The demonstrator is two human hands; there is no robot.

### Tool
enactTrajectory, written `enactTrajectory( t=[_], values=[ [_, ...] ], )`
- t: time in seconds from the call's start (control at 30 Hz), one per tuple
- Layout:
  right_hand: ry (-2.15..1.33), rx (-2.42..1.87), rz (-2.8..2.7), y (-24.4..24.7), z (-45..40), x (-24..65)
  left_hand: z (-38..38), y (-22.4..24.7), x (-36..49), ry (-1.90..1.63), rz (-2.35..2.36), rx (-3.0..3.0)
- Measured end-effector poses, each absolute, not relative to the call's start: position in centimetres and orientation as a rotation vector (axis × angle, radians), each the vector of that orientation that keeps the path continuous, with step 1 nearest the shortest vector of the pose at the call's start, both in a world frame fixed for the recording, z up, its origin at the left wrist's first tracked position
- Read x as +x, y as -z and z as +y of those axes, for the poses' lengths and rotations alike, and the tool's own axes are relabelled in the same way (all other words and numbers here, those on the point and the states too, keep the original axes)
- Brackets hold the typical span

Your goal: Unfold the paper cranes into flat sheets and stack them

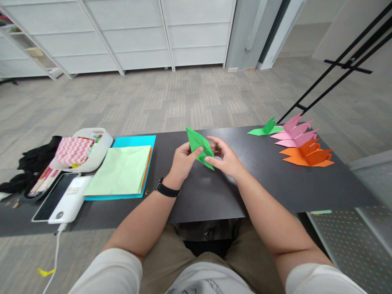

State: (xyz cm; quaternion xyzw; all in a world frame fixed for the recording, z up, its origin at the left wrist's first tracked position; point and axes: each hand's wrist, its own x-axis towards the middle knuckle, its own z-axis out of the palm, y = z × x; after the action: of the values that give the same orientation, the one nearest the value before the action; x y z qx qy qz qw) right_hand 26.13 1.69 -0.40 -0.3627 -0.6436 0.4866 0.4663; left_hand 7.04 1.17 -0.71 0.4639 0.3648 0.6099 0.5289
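A green folded paper (196, 141), a pointed diamond-like origami piece, is held tilted above the dark table. My left hand (183, 161) pinches it with the thumb across its front; the other fingers are partly hidden behind it. On the right edge of the same piece, my right hand (226, 158) has its thumb on the lower part. Its index finger is raised and bent away from the paper, and other fingertips curl in beside the edge. To the right stand finished-looking folded paper figures: one green (266, 128), several pink (295, 132) and several orange (308, 154), the pink and orange ones overlapping.
On the left of the dark table (226, 200) lies a stack of coloured paper sheets (122, 171), pale green on top. Beyond it are a white power bank (70, 200) with a cable, a phone (53, 200), a white basket (102, 149) and black cloth (39, 155).
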Motion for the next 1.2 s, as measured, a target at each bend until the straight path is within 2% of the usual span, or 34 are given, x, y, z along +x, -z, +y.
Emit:
enactTrajectory(
  t=[0.23, 0.43, 0.9, 1.2],
  values=[
    [-1.336, -0.982, -1.28, -0.39, 2.16, 26.54, 0.89, 0.74, 7.43, -1.297, 0.865, 1.138],
    [-1.384, -1.056, -1.102, -0.42, 2.58, 26.78, 1.02, 0.87, 7.5, -1.316, 0.861, 1.053],
    [-1.238, -0.994, -1.24, -0.42, 2.47, 26.7, 1.04, 0.41, 7.53, -1.288, 0.815, 1.025],
    [-1.317, -1.0, -1.256, -0.77, 2.31, 26.83, 1.09, 0.63, 7.48, -1.361, 0.887, 1.03]
  ],
)
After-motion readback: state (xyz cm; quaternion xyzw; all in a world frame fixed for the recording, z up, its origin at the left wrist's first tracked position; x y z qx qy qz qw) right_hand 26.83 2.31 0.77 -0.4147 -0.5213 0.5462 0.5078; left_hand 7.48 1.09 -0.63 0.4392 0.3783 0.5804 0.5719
